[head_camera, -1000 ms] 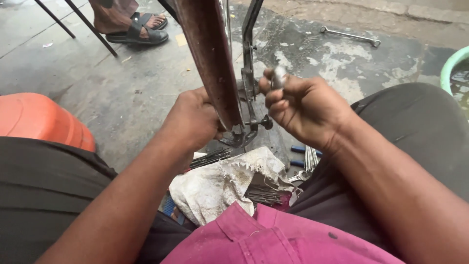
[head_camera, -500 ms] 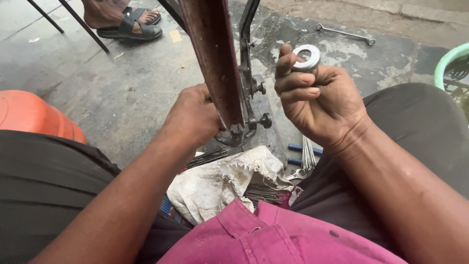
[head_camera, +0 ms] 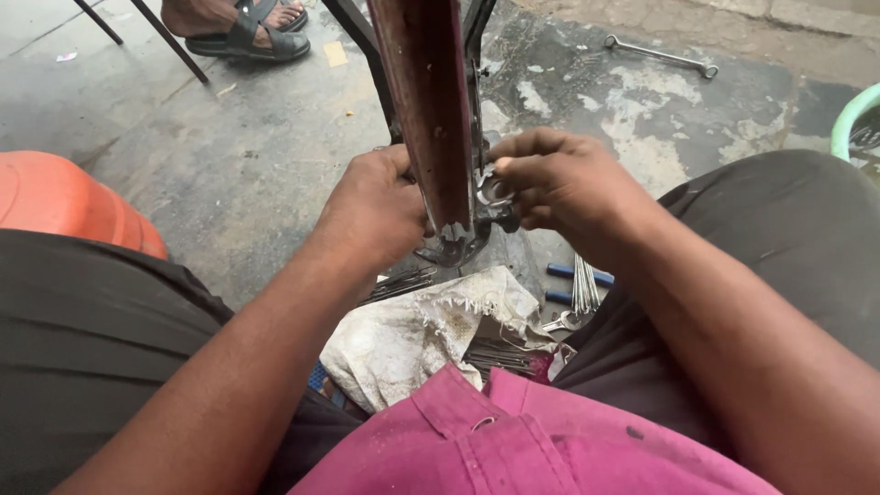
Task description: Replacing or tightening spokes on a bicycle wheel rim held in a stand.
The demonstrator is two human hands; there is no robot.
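Observation:
A worn reddish-brown mudguard (head_camera: 423, 110) on a dark bicycle frame stands upright between my knees. My left hand (head_camera: 376, 206) grips its lower end from the left side. My right hand (head_camera: 559, 179) presses a small silver ring-shaped washer (head_camera: 492, 191) against the axle fitting on the right side of the frame, fingers pinched on it. The axle end itself is mostly hidden behind my fingers.
A dirty white rag (head_camera: 417, 335) lies on the ground below, with loose spokes (head_camera: 582, 284) and blue-handled tools (head_camera: 577, 273) beside it. A spanner (head_camera: 660, 55) lies far right on the concrete. An orange stool (head_camera: 73, 202) is at left, a green tub (head_camera: 852, 119) at right, another person's sandalled foot (head_camera: 247, 27) at top.
My right hand, which held the washer up in the air half a second ago, has come down and brought it onto the axle fitting. The left hand has stayed on the frame.

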